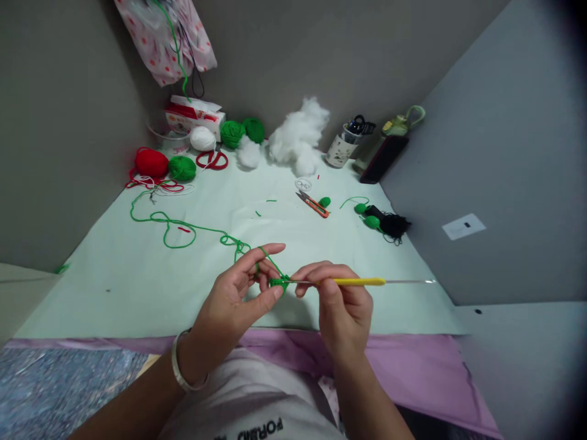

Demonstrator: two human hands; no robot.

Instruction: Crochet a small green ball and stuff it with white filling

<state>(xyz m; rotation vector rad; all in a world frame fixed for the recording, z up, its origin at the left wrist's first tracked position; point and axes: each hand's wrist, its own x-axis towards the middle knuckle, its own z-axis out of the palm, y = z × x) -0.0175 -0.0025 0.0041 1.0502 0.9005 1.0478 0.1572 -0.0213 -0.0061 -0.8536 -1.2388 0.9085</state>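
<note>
My left hand [243,290] pinches a small green crochet piece [279,282] between thumb and fingers, and its index finger stretches out with green yarn [271,261] looped over it. In my right hand [346,299] is a crochet hook with a yellow handle [360,282], gripped like a pencil. The hook's left metal end reaches into the green piece; its other metal end points right, free. From my left hand the yarn trails in loose loops [178,223] across the table to the left. Exactly how the hook sits in the stitches is too small to tell.
Orange thread snips [312,204] lie beyond my hands. Further back are red-handled scissors [211,160], a red yarn ball [151,162], green yarn balls [233,134], white stuffing [300,137] and a pen cup [342,146]. Black yarn [393,225] lies right; partition walls enclose the table.
</note>
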